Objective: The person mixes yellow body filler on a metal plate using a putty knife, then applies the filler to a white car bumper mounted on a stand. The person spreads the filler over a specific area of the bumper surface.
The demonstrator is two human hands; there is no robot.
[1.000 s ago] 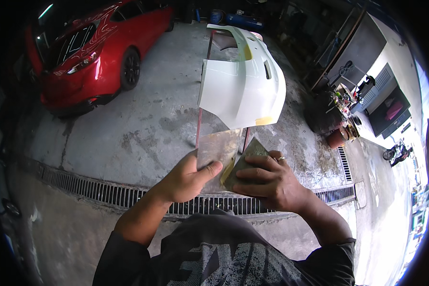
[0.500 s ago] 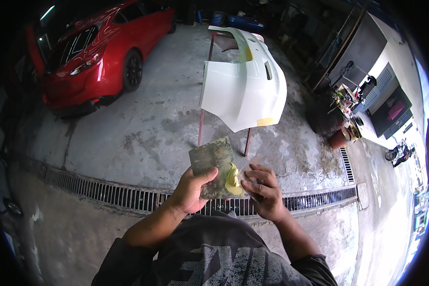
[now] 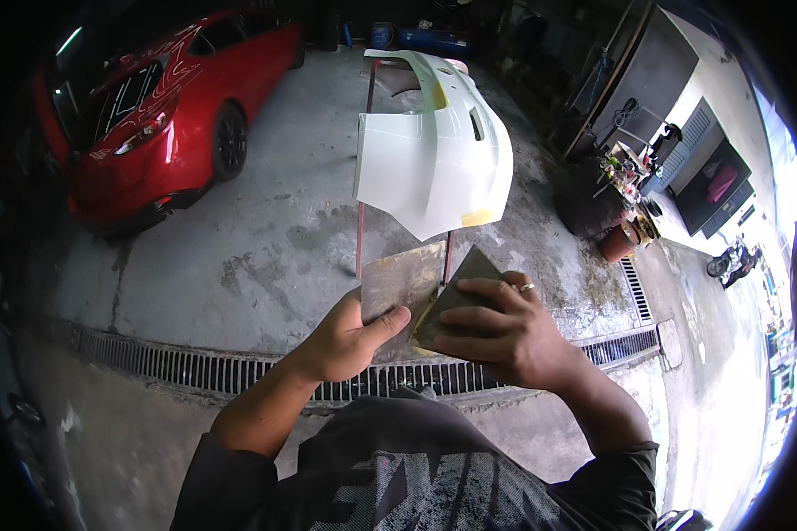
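Hands have traded plates, just below the white bumper [image 3: 438, 168].
Half a second ago the left hand [image 3: 345, 341] held a dark, mottled plate [image 3: 448, 299] with a yellow lump of paste [image 3: 423, 322] showing; now it grips the pale plate [image 3: 398, 285], the right hand [image 3: 515, 334] spreads over the dark one, and only a thin paste streak shows.

Dark short-sleeved shirt [image 3: 363, 435], pale speckled front lettering [image 3: 491, 478] (and a shiny ring [image 3: 526, 288]).
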